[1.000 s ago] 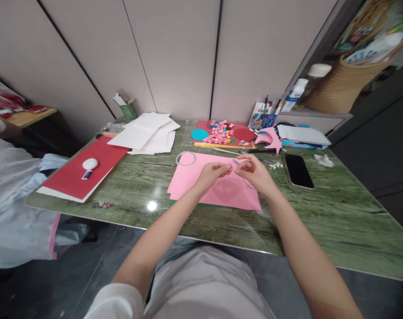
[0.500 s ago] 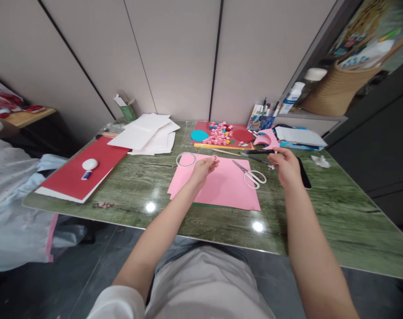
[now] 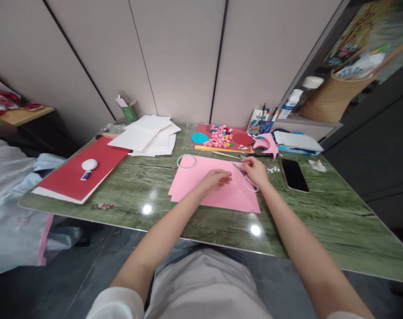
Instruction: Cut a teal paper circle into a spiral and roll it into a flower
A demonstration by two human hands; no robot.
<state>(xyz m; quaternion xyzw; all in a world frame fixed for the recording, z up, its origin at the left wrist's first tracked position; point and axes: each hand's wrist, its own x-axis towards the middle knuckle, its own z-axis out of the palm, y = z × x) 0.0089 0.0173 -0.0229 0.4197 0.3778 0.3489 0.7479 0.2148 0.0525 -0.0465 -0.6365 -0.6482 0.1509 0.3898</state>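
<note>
Paper in pink sheets (image 3: 226, 197) lies flat near the middle of the tabletop (image 3: 148, 186), with my left grip (image 3: 215, 180) above it. Its fingers are curled toward the thumb; I can't tell whether anything small is pinched there, since pink would vanish against pink. My right grip (image 3: 255, 170) is over the right side of the sheets, fingers bent and bunched, and whether it pinches something I can't tell either.

Beside it, scissors (image 3: 240, 170) lie on the paper, points away from me, the handle partly under that hand. I'd judge the paper light, a bit stiff, quick to slide or crease, so I'd take it by an outer edge, thumb and finger flat. The scissors should be rigid and slick, best held by the handle loops.

The number of sheets escapes me, my left arm crosses their near edge, and the white bits by the phone (image 3: 294, 175) are too small to read.
</note>
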